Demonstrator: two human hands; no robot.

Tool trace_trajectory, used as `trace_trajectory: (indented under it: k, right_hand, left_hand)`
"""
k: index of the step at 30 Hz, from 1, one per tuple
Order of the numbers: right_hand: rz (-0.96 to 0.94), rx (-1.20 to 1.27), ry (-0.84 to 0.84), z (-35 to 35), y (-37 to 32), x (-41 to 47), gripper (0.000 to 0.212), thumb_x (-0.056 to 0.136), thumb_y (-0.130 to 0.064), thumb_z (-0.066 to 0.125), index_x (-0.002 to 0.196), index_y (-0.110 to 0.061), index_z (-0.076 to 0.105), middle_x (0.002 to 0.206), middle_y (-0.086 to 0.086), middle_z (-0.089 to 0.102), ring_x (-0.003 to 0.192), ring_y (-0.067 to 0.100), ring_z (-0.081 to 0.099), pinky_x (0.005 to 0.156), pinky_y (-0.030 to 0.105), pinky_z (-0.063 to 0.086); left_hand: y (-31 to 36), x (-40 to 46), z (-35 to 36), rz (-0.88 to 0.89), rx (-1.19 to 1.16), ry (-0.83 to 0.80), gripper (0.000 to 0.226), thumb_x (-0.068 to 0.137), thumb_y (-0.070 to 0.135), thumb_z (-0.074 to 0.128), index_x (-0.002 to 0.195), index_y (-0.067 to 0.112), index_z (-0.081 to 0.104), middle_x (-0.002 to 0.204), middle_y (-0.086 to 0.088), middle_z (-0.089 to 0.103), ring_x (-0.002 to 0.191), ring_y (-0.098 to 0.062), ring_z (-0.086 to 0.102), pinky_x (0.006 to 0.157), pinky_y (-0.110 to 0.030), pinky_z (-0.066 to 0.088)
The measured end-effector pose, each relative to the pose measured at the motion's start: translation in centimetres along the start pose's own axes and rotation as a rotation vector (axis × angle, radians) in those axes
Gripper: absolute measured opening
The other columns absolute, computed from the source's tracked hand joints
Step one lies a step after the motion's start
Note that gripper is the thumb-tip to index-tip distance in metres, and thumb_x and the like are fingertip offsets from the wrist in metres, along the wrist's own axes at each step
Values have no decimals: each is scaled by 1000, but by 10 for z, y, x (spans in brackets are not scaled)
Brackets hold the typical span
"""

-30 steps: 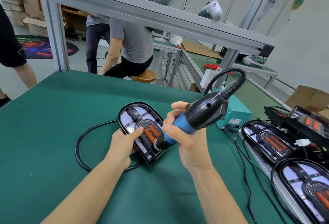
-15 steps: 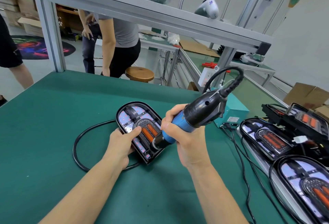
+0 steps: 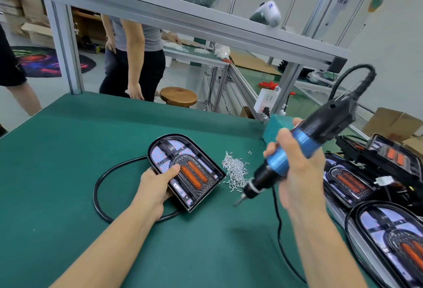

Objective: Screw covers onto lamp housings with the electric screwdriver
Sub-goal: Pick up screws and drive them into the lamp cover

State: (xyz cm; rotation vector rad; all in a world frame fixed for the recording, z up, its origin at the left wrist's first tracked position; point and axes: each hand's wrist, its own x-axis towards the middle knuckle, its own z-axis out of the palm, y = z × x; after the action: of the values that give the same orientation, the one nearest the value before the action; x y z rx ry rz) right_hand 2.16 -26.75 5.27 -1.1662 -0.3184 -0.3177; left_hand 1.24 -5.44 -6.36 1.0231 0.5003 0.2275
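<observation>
Two hands engaged, one lamp housing (image 3: pixel 186 171) on the green bench (image 3: pixel 68 162).
Left hand (image 3: pixel 155 184) clamps the housing's near edge, thumb on the cover; right hand (image 3: pixel 295 168) wraps the electric screwdriver (image 3: pixel 297 152), bit beside the loose screws (image 3: pixel 234 171). Rigid, light plastic; hold by the rim.
</observation>
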Motion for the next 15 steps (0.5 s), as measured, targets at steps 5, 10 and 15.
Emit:
trace_trajectory:
  k: [5, 10, 15]
  right_hand:
    - [195, -247, 183, -58, -1, 21, 35, 87, -30, 70, 106, -14, 46, 81, 4, 55, 48, 13, 56, 48, 25, 48]
    - [589, -815, 77, -96, 20, 36, 52, 85, -40, 72, 116, -10, 43, 95, 7, 56, 55, 18, 61, 56, 35, 56]
    - [615, -1444, -24, -105, 47, 41, 74, 90, -51, 62, 132, 1, 32, 113, 11, 57, 83, 30, 60, 78, 35, 43]
  left_hand:
    - [2, 2, 0, -54, 28, -41, 15, 88, 5, 63, 103, 8, 66, 88, -5, 75, 78, -19, 70, 67, -34, 54]
    - [13, 8, -1, -123, 82, -72, 20, 90, 4, 60, 109, 0, 63, 95, -12, 72, 82, -26, 67, 69, -36, 53]
    - [16, 9, 3, -149, 156, -93, 23, 90, 2, 59, 112, -3, 61, 96, -16, 71, 80, -28, 67, 68, -36, 54]
